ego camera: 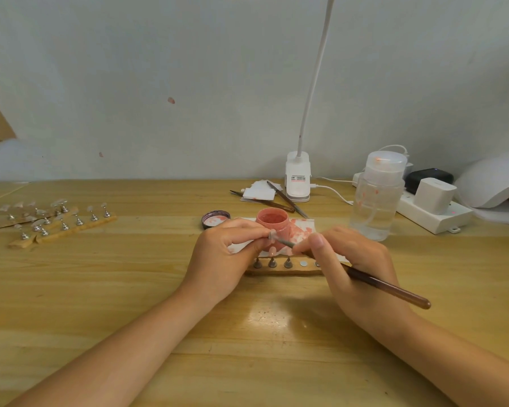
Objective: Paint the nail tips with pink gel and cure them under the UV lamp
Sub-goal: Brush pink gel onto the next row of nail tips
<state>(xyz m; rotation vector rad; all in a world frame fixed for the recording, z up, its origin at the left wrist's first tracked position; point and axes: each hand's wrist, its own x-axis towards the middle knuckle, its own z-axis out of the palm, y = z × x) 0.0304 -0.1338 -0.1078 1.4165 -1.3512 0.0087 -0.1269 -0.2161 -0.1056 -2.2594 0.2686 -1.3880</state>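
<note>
Pinching a small, light, slippery-looking nail tip by its edges just in front of the open gel jar, the left hand steadies it while the right hand holds the brush in a pen-like grip.

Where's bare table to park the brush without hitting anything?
Bare wood lies between the wooden strips of clear nail tips and the left hand; also near the front edge of the wooden table, between the forearms. Crowded: around the open pink gel jar and clear pump bottle.
</note>
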